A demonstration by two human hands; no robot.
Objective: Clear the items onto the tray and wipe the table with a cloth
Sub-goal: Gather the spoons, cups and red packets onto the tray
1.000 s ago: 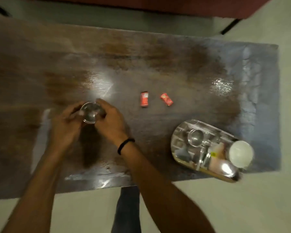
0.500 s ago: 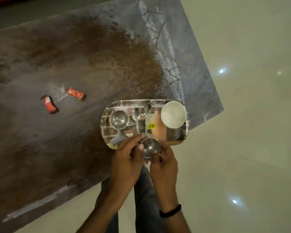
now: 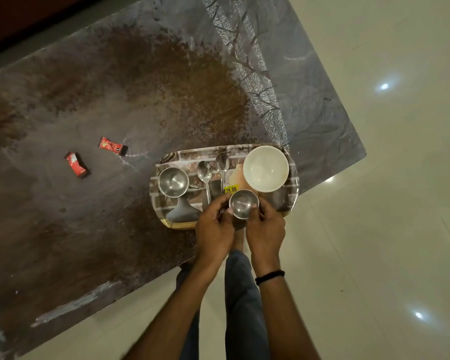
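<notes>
A small steel cup (image 3: 243,203) sits between my two hands over the near edge of the tray (image 3: 291,198). My left hand (image 3: 213,229) grips its left side and my right hand (image 3: 264,231) grips its right side. The oval tray with a brick pattern lies at the table's near right edge. On it are another steel cup (image 3: 172,182), two spoons (image 3: 205,175), and a white bowl (image 3: 266,168). Two red wrappers (image 3: 75,164) (image 3: 112,146) lie on the dark table (image 3: 89,100) left of the tray. No cloth is in view.
The table's right corner (image 3: 359,152) juts over a glossy pale floor (image 3: 374,229). My legs stand below the tray beside the table's near edge. A yellow price sticker (image 3: 230,189) shows on the tray.
My two hands carried the steel cup from the left part of the table to the tray's near edge. My view swung right with it.
</notes>
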